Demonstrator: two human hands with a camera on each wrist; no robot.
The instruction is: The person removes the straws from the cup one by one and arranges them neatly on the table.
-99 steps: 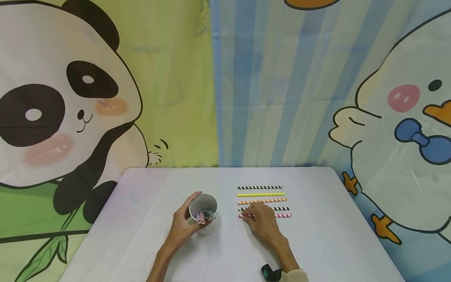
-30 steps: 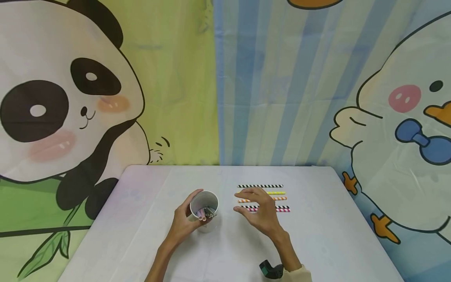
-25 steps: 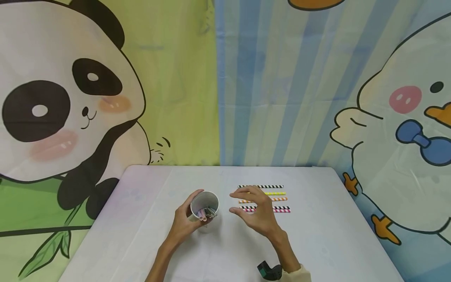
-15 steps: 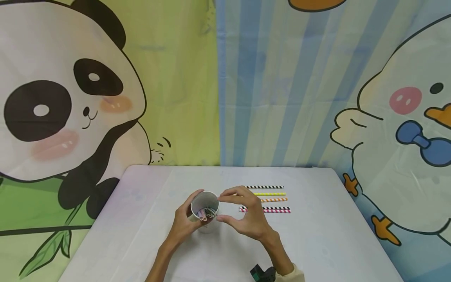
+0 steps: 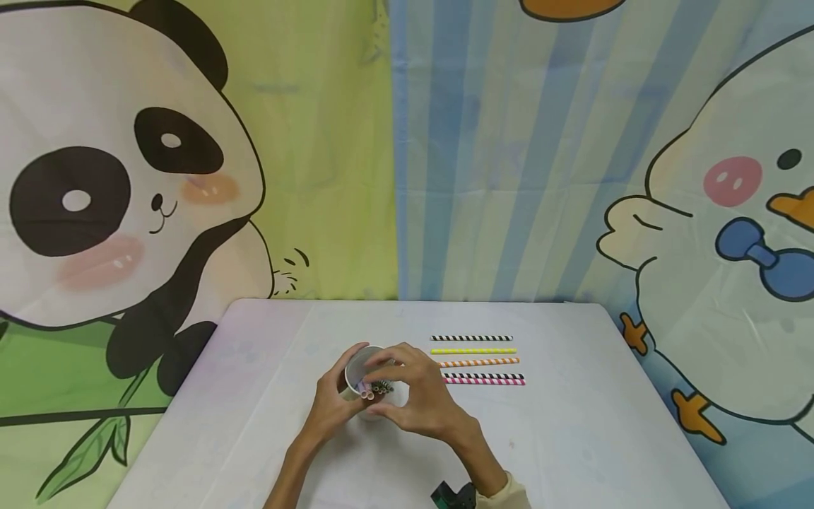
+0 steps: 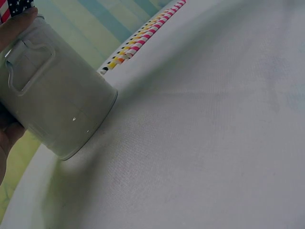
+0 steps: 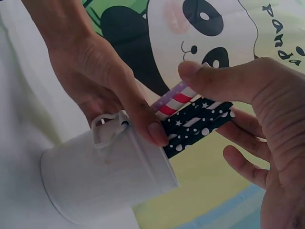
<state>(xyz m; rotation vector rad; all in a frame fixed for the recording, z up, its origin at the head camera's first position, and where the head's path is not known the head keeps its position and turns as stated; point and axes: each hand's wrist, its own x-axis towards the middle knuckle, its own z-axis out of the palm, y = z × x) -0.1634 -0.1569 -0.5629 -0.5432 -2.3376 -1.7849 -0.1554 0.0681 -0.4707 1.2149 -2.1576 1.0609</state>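
Left hand [image 5: 331, 399] holds the white cup [image 7: 105, 174], thumb over the near rim and fingers round the far side; the cup's mouth leans toward the person, and I cannot tell whether its base touches the table [image 5: 572, 424]. A small bunch of paper straws [image 7: 198, 119] stands in the cup, ends above the rim: dark ones with white spots and stars, a red-and-white one, a lilac one. Right hand [image 5: 422, 396] is at the mouth of the cup, thumb and fingers curved and apart, a clear gap between them. The straw ends lie within or right beside that gap; thumb tip overlaps them in the right wrist view, contact uncertain. Five more straws lie roughly parallel on the table, beyond the right hand and to its right, untouched by either hand. Far to near: black-and-white straw [image 5: 471, 338], yellow straw [image 5: 473, 350], orange straw [image 5: 481, 363], second black-and-white straw [image 5: 488, 376], pink straw [image 5: 488, 382], the last two just beside each other.
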